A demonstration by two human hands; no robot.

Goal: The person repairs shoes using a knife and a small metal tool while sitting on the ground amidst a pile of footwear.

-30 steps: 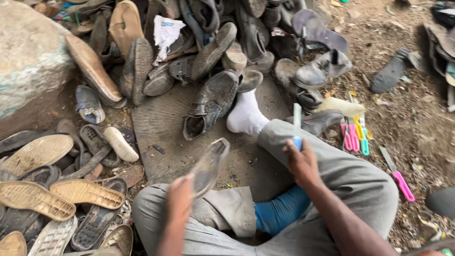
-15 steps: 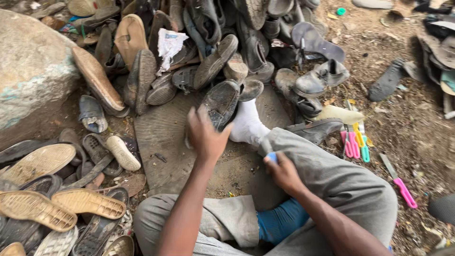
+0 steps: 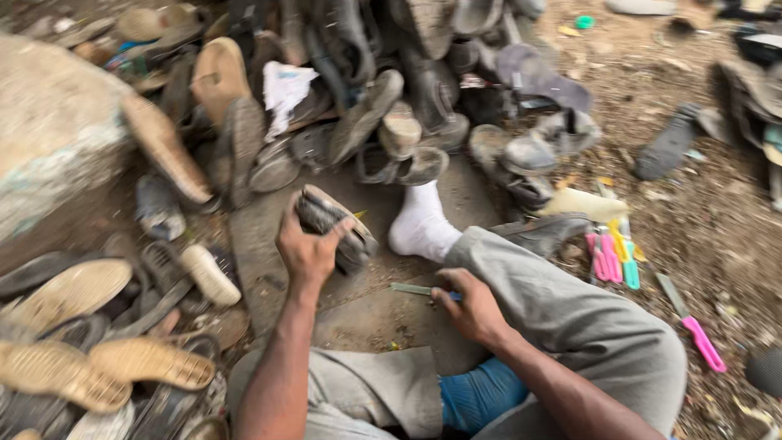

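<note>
Now the left hand [image 3: 308, 248] has a dark worn shoe [image 3: 336, 228] lifted off the grey mat [image 3: 261, 244], fingers wrapped round its heel end, sole edge facing the camera. Half a second ago that hand was only reaching onto a shoe lying flat on the mat, just beside the white sock [image 3: 422, 224]; a second ago it held a different piece, a thin sole, lower down near the knee. So: the shoe has come up and toward the person, and now sits just left of the sock, clear of the mat.

The right hand [image 3: 472, 310] has dropped. A second ago it held the blade upright, well to the right of the sock; now it rests low, just below the sock, against the grey trouser leg [image 3: 570, 318]. Its fingers are closed on a small green-bladed knife [image 3: 415, 289], with the blade pointing left, flat and close over the mat. Whether the tip touches the mat cannot be told.

The sock and folded leg are in the same place as before. The shoe pile [image 3: 391, 106] above the sock looks unchanged. The tan soles [image 3: 106, 367] lie far left of the sock, as before. The pink and green tools [image 3: 611, 257] lie right of the sock on the dirt, and the pink-handled knife [image 3: 692, 326] lies further right, both unmoved. The frame is motion-blurred, so fine detail on the shoe is unclear.
</note>
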